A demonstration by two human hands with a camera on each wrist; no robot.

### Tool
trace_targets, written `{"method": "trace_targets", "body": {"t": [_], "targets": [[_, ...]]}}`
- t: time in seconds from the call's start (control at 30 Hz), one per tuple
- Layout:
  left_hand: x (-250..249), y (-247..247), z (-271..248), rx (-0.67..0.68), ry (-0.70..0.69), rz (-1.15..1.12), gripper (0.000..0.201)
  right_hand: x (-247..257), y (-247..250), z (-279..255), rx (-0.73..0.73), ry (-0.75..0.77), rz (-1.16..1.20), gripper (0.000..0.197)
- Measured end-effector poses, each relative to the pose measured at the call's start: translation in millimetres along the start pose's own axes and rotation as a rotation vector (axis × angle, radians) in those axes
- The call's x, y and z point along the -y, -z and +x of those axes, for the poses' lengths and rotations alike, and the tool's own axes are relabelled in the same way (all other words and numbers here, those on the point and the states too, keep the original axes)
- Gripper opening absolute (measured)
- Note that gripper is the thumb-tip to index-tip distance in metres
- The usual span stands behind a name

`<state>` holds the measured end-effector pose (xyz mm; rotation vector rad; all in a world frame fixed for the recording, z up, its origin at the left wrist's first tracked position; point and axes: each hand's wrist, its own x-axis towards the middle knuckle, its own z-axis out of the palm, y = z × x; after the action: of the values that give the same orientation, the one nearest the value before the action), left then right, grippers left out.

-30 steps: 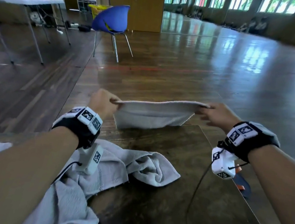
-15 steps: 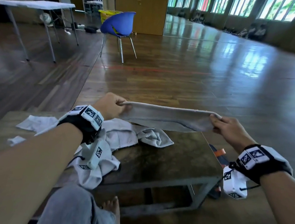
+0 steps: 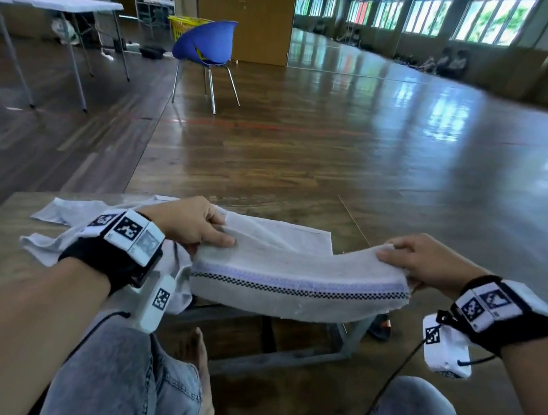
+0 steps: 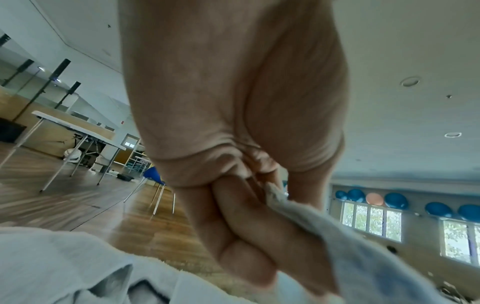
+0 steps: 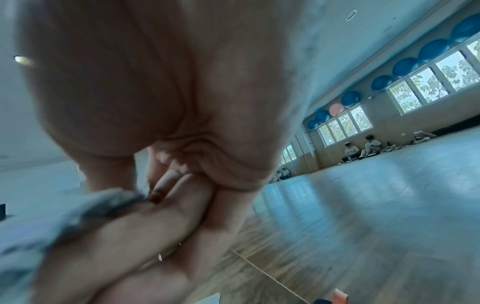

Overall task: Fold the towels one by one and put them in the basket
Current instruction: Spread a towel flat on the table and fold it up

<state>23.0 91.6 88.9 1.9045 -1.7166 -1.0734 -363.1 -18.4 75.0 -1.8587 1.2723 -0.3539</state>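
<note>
A grey towel [image 3: 295,279] with a lilac and black checked band is stretched between my hands above the low table's near edge, its far part draped on the table. My left hand [image 3: 194,225] pinches its left end, thumb on top; the left wrist view shows the towel [image 4: 337,236] clamped between fingers and thumb. My right hand [image 3: 414,259] pinches the right end, with the towel edge [image 5: 78,207] under its thumb. A rumpled pile of other pale towels [image 3: 65,233] lies on the table under my left wrist. A yellow basket [image 3: 184,25] stands far off behind a blue chair.
The low wooden table [image 3: 6,209] with a metal frame stands before my knees, in jeans [image 3: 127,379]. The blue chair [image 3: 209,47] and a white folding table [image 3: 49,2] stand at the back left on the wooden floor. A dark and orange object [image 3: 380,327] lies by the table's right leg.
Both hands have pulled the towel toward me and lowered it, so the striped band now faces up. The view has tilted down, and my knees now show.
</note>
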Motion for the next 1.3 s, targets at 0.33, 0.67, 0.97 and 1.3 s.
{"method": "trace_targets", "body": {"t": [0.33, 0.67, 0.97, 1.3], "targets": [[42, 6, 140, -0.488, 0.042, 0.159, 0.015, -31, -38, 133, -0.449, -0.002, -0.225, 0.02], [95, -25, 261, -0.438, 0.182, 0.282, 0.011, -61, -78, 273, -0.196, -0.059, -0.394, 0.017], [73, -21, 245, -0.601, 0.136, 0.257, 0.008, -44, -86, 240, -0.323, 0.088, -0.304, 0.01], [-24, -62, 190, -0.25, -0.418, -0.04, 0.028, -4, -111, 133, -0.441, 0.478, -0.122, 0.006]]}}
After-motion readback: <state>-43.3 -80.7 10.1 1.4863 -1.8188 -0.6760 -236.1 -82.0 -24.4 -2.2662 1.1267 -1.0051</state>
